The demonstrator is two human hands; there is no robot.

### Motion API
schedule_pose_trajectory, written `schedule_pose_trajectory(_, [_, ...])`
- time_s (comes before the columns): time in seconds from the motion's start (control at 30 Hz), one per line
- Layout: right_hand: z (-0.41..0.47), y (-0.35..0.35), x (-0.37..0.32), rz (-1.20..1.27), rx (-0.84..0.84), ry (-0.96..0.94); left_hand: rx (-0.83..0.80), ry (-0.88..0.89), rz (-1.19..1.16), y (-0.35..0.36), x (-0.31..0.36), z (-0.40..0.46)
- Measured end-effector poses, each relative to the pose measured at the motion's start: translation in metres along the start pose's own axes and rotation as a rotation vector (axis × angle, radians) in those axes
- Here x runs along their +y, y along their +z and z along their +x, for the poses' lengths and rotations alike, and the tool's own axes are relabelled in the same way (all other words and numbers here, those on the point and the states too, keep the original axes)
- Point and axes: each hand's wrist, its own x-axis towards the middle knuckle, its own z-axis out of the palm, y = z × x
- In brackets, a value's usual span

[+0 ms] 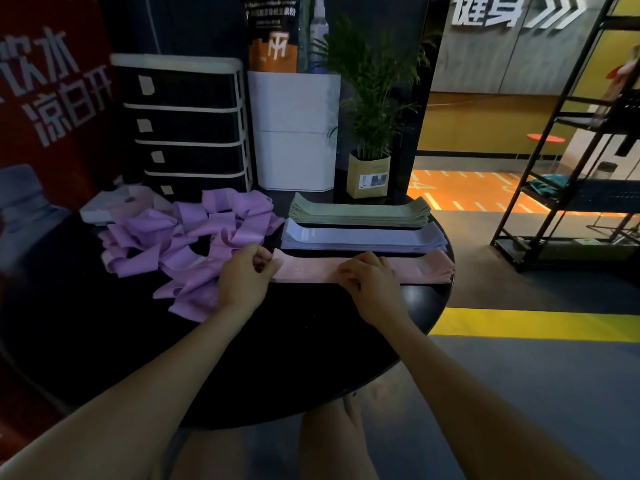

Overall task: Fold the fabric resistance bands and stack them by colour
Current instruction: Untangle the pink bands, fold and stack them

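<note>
You're squaring a pink band (311, 269) on its mid-frame stack: left hand (242, 277) pinches its end, right hand (369, 284) presses with curled fingers. Next, take from the purple heap (194, 237) at left.

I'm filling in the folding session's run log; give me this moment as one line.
left hand: grips pink band end | right hand: pinches same band | stacks: green, lavender, pink | purple pile: unfolded

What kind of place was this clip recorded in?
Most likely a gym or fitness studio, at a front counter. Stacks of folded resistance bands lie on a round black table, large wall lettering hangs beyond, and the floor carries orange and yellow training markings.
</note>
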Motion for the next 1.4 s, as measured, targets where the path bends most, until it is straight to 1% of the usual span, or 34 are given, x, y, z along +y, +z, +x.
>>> schedule_pose_trajectory(0.1, [0.000, 0.001, 0.000, 0.007, 0.016, 0.020, -0.004, 0.045, -0.045, 0.000, 0.002, -0.004])
schedule_pose_trajectory(0.2, [0.000, 0.000, 0.000, 0.008, 0.010, 0.031, -0.037, 0.131, -0.064, -0.001, 0.003, -0.008])
schedule_pose_trajectory(0.3, [0.000, 0.001, 0.000, 0.012, 0.003, 0.038, -0.068, 0.201, 0.000, -0.003, 0.003, -0.010])
schedule_pose_trajectory(0.43, [0.000, 0.000, -0.002, 0.016, 0.013, 0.046, -0.052, 0.256, 0.119, -0.005, 0.003, -0.012])
schedule_pose_trajectory(0.6, [-0.001, -0.002, -0.003, 0.000, 0.019, 0.046, -0.096, 0.225, 0.131, -0.004, 0.001, -0.011])
schedule_pose_trajectory(0.8, [-0.001, -0.003, -0.004, -0.006, 0.001, 0.055, -0.110, 0.208, 0.120, -0.003, -0.001, -0.009])
schedule_pose_trajectory(0.9, [0.000, -0.005, -0.008, 0.010, -0.013, 0.089, -0.110, 0.231, 0.106, -0.004, 0.001, -0.009])
schedule_pose_trajectory(1.0, [0.013, -0.008, -0.022, 0.054, -0.027, 0.097, -0.093, 0.303, 0.094, -0.011, 0.009, -0.003])
schedule_pose_trajectory(1.13, [0.051, -0.001, -0.056, 0.118, -0.036, 0.027, -0.032, 0.346, 0.136, -0.037, 0.014, 0.020])
schedule_pose_trajectory(1.3, [0.102, 0.027, -0.103, 0.163, -0.062, -0.077, -0.002, 0.313, 0.239, -0.077, -0.010, 0.056])
schedule_pose_trajectory(1.4, [0.128, 0.047, -0.128, 0.200, -0.093, -0.117, 0.017, 0.262, 0.313, -0.103, -0.032, 0.078])
